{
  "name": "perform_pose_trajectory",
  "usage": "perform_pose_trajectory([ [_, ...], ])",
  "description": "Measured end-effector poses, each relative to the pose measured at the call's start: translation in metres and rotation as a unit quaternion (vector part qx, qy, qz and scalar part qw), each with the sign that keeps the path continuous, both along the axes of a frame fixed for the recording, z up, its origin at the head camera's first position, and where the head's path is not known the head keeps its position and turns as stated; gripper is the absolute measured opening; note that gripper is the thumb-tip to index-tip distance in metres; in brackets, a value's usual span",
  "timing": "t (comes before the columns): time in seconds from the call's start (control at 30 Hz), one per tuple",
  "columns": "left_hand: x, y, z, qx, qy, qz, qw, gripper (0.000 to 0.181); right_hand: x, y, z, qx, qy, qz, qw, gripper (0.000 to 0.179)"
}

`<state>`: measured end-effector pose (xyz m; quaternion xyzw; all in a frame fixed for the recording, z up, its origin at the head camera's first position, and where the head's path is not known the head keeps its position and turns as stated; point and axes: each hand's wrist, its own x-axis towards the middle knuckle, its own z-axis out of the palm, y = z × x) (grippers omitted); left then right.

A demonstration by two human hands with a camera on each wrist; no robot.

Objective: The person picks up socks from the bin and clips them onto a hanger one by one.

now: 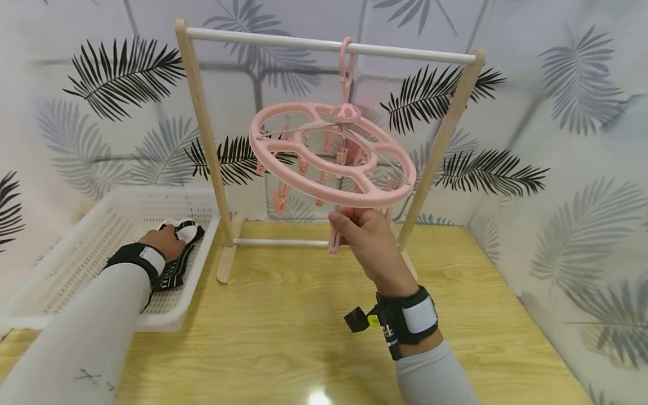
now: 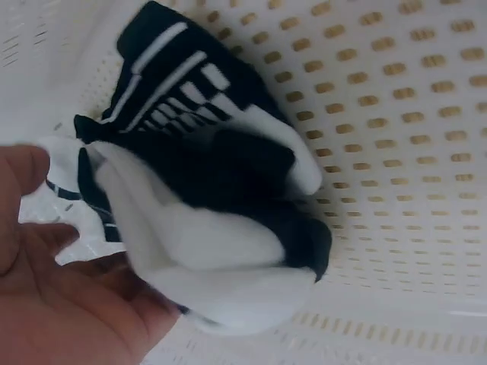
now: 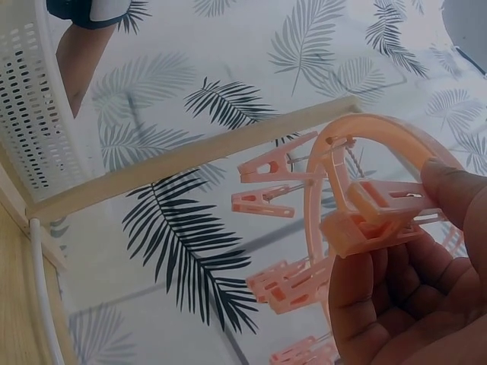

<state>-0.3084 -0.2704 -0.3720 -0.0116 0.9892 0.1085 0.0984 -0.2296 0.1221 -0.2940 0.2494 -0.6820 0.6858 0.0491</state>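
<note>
A pink round clip hanger (image 1: 349, 197) hangs by its hook from the rack's white top bar. Below its near rim, my right hand (image 1: 374, 242) pinches a pink clothespin (image 3: 380, 205) between thumb and fingers. Several other clothespins (image 3: 266, 199) dangle from the ring. At the left, my left hand (image 1: 164, 243) is down inside the white basket (image 1: 184, 309), at black-and-white socks (image 2: 221, 236). In the left wrist view its fingers lie loosely bent along the bundle's edge, with the thumb apart from the cloth. Part of the fingers is hidden behind the sock.
The wooden rack has two slanted posts (image 1: 202, 121), a white top bar (image 1: 268, 39) and a low white bar (image 1: 283, 243). It stands on a wood-grain table (image 1: 283, 337), the basket close beside its left foot (image 1: 226, 264). Leaf-patterned cloth (image 1: 572, 185) hangs behind.
</note>
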Motion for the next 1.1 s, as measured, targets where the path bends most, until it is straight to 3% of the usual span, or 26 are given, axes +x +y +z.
perform_pose_trajectory([
  [0.43,0.000,-0.013,-0.012,-0.011,0.003,0.037,0.9993,0.068,0.000,0.001,0.002,0.002,0.003,-0.007,1.0000,0.022],
  [0.7,-0.006,-0.012,-0.018,-0.024,0.075,0.033,0.9963,0.059,0.000,0.005,0.001,-0.002,-0.005,-0.016,0.9999,0.021],
  [0.93,-0.012,-0.012,-0.027,0.016,0.103,0.033,0.9940,0.076,0.001,0.004,0.000,-0.011,-0.004,0.000,0.9999,0.024],
  [1.1,-0.008,-0.009,-0.023,0.023,0.148,0.026,0.9883,0.044,0.002,0.003,-0.001,-0.008,-0.003,-0.002,1.0000,0.022],
])
